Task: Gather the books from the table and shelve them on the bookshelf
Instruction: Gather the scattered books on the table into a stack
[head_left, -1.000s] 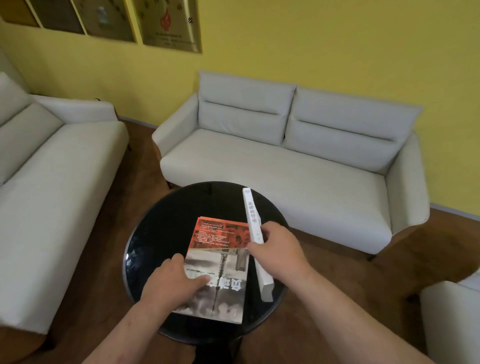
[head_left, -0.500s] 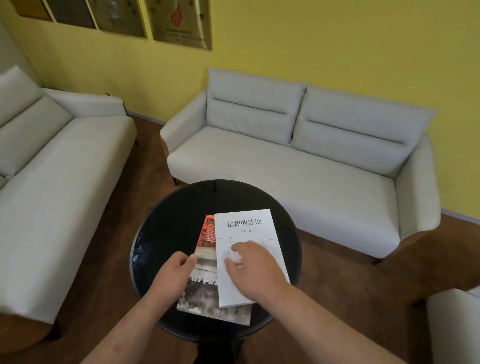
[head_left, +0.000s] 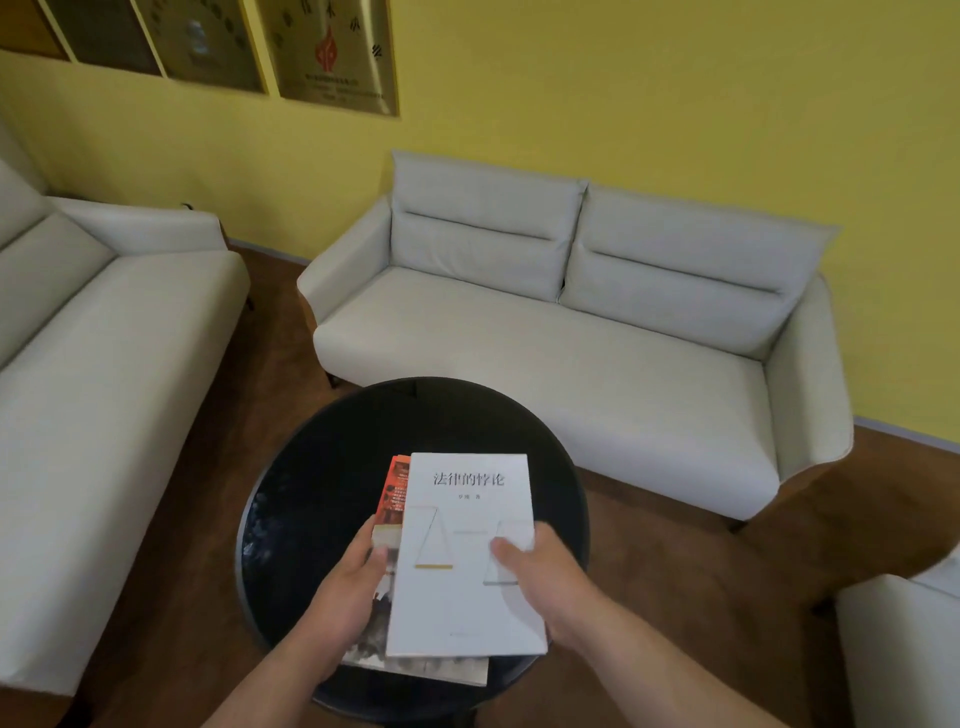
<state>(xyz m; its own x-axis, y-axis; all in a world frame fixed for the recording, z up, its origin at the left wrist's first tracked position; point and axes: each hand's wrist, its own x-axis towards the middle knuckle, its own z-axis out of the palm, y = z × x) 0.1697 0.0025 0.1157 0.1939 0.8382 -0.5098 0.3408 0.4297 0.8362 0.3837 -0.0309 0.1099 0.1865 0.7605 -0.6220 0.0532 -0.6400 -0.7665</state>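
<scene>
Head view: two books stacked, white book (head_left: 467, 566) atop red book (head_left: 393, 493); left hand (head_left: 343, 597), right hand (head_left: 545, 587) gripping both.

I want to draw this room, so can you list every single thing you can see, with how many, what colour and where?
white book: 1, white with grey title, on top of the other book
red and grey book: 1, under the white book, on the table
round table: 1, glossy black, front centre
sofas: 2, pale grey, one behind the table, one at left
armchair corner: 1, pale grey, lower right
wall plaques: several, gold and brown, top left
wall: yellow
floor: brown wood
left hand: 1, grip on the books' left edge
right hand: 1, grip on the white book's right edge
</scene>
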